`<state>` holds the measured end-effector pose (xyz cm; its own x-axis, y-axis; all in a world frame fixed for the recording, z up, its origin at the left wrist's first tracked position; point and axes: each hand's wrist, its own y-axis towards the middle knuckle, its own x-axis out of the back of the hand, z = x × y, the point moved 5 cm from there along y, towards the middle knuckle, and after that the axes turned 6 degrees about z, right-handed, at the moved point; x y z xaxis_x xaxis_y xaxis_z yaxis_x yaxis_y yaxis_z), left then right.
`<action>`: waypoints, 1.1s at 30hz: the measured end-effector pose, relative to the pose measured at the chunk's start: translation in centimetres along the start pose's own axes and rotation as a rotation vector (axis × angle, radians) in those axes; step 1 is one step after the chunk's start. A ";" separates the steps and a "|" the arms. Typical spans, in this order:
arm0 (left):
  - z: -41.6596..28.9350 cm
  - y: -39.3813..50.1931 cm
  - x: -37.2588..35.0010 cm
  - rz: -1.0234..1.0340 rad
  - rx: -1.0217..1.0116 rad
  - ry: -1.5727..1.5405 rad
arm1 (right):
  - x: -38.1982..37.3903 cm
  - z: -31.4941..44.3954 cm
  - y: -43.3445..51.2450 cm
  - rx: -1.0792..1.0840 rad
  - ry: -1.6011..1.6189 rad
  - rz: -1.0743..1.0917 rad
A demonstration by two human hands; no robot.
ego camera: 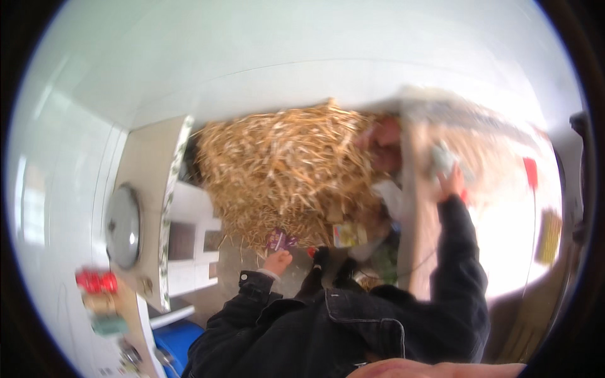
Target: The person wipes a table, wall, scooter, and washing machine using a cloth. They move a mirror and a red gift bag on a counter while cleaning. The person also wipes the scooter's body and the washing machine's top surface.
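Observation:
My right hand (pixel 451 183) is stretched out to the right, gripping a pale grey-green cloth (pixel 443 158) on a light brown surface (pixel 415 227). Motion blurs both the cloth and that surface. Lower in the view, my left hand (pixel 277 262) hangs in front of my body with its fingers curled in and nothing seen in them. Just beyond it, apparently on the floor, lies a purple packet (pixel 280 240). A big heap of straw (pixel 283 160) fills the middle, against the white wall.
On the left stands a tiled stove (pixel 142 160) with a round metal lid (pixel 124 227). A blue container (pixel 177 342) is below it. Red packages (pixel 97 281) sit on a ledge. A cardboard box (pixel 349 235) lies by the straw. On the right is a red fly swatter (pixel 531 174).

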<state>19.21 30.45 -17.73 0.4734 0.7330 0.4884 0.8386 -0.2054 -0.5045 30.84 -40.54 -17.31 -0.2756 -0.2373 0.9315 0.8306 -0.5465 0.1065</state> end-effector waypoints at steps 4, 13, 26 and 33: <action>4.8 -3.1 0.0 -0.048 0.094 -0.165 | -5.1 -3.0 4.3 -0.292 -0.047 0.276; -12.7 -1.2 5.9 -0.030 -0.227 -0.725 | 14.0 19.4 -1.5 0.232 0.806 -0.149; -20.4 7.2 20.8 0.062 -0.252 -1.211 | 7.7 47.8 -25.7 0.626 0.923 0.654; -10.3 21.7 52.3 -0.164 -0.574 -1.568 | -2.2 43.5 -26.9 -0.089 0.789 0.432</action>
<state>64.95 57.64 4.22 -0.0345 0.5903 -0.8065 0.9991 -0.0007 -0.0432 30.13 9.62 -7.10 -0.2274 -0.9000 0.3718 0.9073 -0.3345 -0.2548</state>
